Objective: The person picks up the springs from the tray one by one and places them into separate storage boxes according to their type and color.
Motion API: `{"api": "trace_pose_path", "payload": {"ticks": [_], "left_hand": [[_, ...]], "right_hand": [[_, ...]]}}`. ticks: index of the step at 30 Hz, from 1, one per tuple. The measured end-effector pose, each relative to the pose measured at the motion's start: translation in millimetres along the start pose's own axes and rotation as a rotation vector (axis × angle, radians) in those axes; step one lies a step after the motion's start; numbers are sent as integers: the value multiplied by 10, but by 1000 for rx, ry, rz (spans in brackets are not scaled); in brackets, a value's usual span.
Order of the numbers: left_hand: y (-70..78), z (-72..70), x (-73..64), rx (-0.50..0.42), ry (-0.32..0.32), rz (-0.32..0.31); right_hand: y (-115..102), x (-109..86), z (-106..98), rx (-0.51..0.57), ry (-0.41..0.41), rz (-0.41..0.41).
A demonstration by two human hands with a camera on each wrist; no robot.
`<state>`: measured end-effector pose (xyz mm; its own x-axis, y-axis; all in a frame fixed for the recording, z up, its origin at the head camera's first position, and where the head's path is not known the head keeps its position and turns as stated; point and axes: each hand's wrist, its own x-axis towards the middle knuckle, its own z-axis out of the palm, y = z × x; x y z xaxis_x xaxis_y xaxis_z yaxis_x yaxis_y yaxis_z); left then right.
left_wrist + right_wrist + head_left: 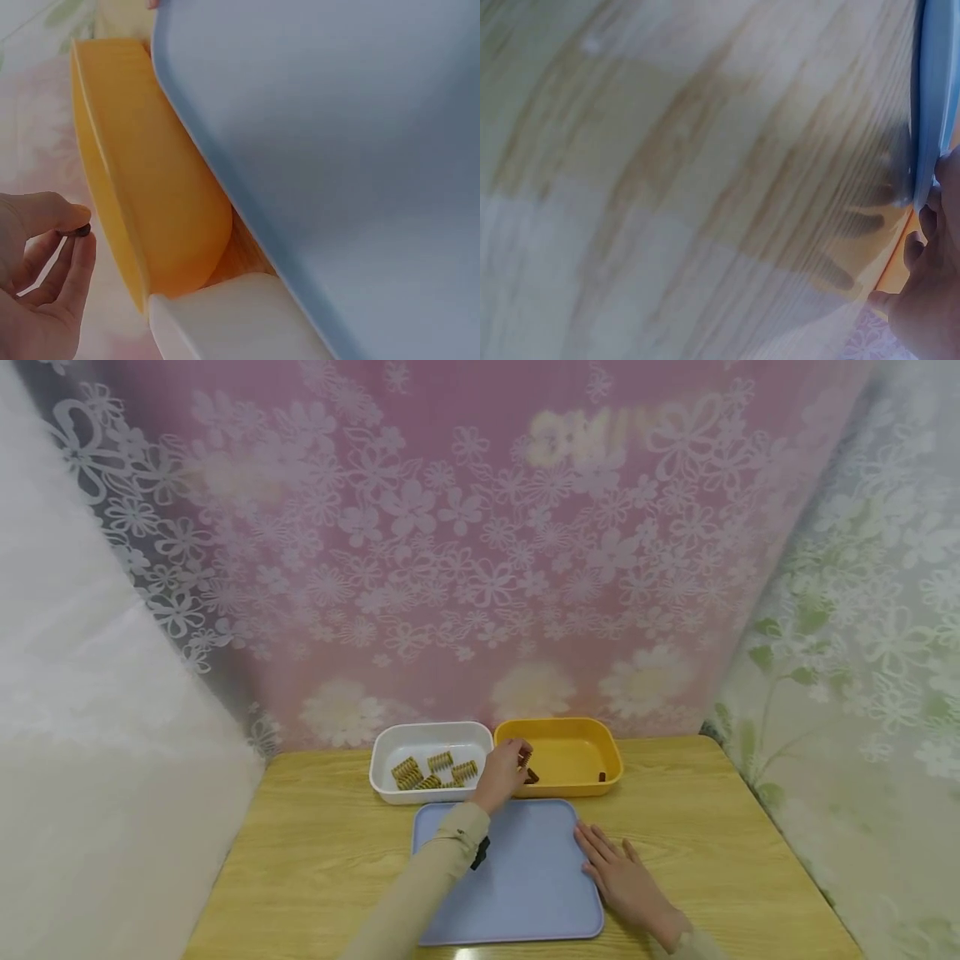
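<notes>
My left hand (504, 770) reaches over the near left part of the yellow bin (573, 792). Between thumb and fingertips it pinches a small brown spring (527, 761), of which only a dark end (84, 229) shows in the left wrist view. Inside that bin lie a dark brown piece (532, 776) close under the hand and another dark piece (602, 777) near the right end. My right hand (621, 878) lies with fingers extended, fingertips at the right edge of the blue tray (532, 877); its fingers (928, 222) show beside the tray's rim in the right wrist view.
Left of the yellow bin, side by side with it, stands a white bin (378, 775) holding several yellow springs (440, 762). Both bins sit behind the blue tray on the wooden table (315, 860). Flowered curtains (465, 568) hang at the back and sides.
</notes>
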<state>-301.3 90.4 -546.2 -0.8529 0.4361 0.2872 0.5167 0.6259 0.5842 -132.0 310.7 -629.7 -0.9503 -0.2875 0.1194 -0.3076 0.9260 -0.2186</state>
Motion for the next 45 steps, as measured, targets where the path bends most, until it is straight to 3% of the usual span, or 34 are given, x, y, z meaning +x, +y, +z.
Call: {"api": "trace_pose_path", "payload": {"ticks": [4,13,21,28,34,41,45], "left_hand": [[-19,28,49,72,-20,1],[-108,96,68,236,-143,-2],[-152,39,39,338,-155,12],[-204,28,26,440,-216,2],[-186,-62,26,281,-238,-48],[-174,-162,9,242,-84,-36],[-141,-200,-37,162,-37,-26]], "right_hand": [[-32,-29,-4,6,19,-9],[-122,-87,101,-25,122,-86],[-159,-55,93,-11,92,-63],[-182,-33,105,-11,105,-103],[-164,9,92,-1,58,-83],[-105,32,86,-5,103,-110],[-55,4,40,-3,114,-111]]}}
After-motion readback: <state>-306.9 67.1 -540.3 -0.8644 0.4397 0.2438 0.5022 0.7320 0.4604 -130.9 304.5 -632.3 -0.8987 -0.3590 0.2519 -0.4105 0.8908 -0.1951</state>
